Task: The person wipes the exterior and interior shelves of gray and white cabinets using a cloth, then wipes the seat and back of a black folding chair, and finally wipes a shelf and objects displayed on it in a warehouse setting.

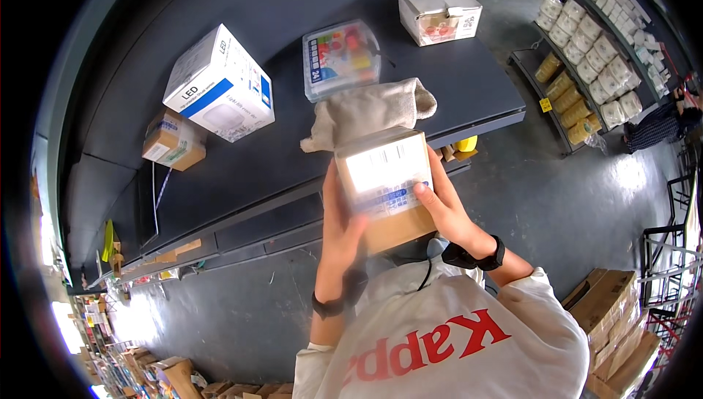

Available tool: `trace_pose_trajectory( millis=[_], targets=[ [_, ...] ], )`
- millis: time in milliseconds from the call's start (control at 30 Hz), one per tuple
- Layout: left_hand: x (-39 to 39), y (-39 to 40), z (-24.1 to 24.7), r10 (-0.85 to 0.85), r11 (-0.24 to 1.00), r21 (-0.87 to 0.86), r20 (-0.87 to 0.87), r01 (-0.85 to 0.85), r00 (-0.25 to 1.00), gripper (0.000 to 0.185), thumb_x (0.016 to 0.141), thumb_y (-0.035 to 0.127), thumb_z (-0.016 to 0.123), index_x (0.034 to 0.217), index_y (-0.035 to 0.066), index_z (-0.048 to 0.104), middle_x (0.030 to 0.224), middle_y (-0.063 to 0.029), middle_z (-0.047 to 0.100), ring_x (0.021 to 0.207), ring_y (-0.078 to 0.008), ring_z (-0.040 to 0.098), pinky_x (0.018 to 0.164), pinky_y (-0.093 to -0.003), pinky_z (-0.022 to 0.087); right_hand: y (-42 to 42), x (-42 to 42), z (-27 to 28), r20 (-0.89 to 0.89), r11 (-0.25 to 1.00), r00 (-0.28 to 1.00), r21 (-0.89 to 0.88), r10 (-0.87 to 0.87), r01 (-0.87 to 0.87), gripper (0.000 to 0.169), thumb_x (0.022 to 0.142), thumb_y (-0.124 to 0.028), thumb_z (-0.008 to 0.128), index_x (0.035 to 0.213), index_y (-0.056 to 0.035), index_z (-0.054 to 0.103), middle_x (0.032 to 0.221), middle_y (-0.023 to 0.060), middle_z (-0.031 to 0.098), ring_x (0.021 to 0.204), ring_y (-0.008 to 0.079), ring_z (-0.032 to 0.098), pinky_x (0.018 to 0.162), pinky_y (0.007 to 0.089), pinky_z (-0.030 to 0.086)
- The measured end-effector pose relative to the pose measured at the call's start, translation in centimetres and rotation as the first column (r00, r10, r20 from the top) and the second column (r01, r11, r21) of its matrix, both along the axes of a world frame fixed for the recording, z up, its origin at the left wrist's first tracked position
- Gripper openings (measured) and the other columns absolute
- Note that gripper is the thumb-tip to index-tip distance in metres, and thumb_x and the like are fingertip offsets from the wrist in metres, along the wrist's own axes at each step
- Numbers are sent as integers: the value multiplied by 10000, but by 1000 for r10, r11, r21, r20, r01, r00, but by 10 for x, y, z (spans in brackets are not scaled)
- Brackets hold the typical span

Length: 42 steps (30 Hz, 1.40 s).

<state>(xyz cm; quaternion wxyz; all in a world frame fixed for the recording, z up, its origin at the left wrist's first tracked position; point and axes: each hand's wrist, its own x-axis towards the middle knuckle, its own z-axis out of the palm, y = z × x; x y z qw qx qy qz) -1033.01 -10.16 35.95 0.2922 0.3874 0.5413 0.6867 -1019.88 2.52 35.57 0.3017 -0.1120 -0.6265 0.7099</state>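
A cardboard box (403,231) with a white label and printed tape is held up between both hands, in front of the shelf edge. My left hand (340,228) grips its left side, slightly blurred. On its right side lies my right hand (447,204), the thumb on the front face. Just behind the box, a beige cloth (370,110) is bunched on the dark metal shelf (252,162). Beyond it sits a clear plastic case (340,58) with colourful contents. To the left, a white LED lamp box (219,88) stands beside a small taped carton (174,140).
A white box (440,17) stands at the shelf's far right. Across the floor, a rack (598,53) holds wrapped rolls. Large cardboard boxes (609,316) are stacked at lower right, others lie at lower left. A person (656,127) is at the far right.
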Motion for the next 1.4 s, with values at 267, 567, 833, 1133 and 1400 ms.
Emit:
trace_pose_trajectory(
  millis=[267,567,833,1133,1400],
  targets=[
    [2,3,0,14,999,33,-6,-13,1000,870,788,397,624,1422,22,162,1429,-131,256,1308,-230,277,1051,-359,248,0,0,3,-15,1000,1000,9,-18,18,650,920,-199,494,1406,48,140,1437,183,234,1336,243,217,1086,356,165],
    [1,5,-12,96,993,71,-88,-90,991,792,802,366,600,1393,-5,224,1406,-148,300,1289,-242,310,1044,-362,258,-2,0,-3,21,990,997,125,-75,72,639,907,-161,508,1404,37,159,1412,189,276,1318,246,255,1071,353,208],
    [14,7,-11,71,982,-62,-756,-180,650,857,678,226,734,1365,7,271,1314,-241,376,1153,-361,462,912,-397,418,-6,34,-41,249,992,968,125,-32,1,768,819,-87,635,1409,-20,149,1324,131,385,1194,214,426,976,356,358],
    [51,12,-48,-251,948,-317,-748,2,615,942,725,270,727,1415,17,138,1374,-319,214,1201,-481,353,944,-485,370,0,66,-79,197,925,976,-380,92,-11,1022,791,-111,682,1435,-147,-111,1444,109,199,1318,254,266,1039,402,316],
    [42,14,-69,-307,933,-299,-373,200,876,909,780,217,688,1437,33,87,1369,-220,344,1226,-291,398,988,-409,338,24,70,-98,74,857,995,-514,71,-23,763,862,-397,558,1428,-83,153,1385,119,340,1264,234,364,1019,402,334]
  ],
)
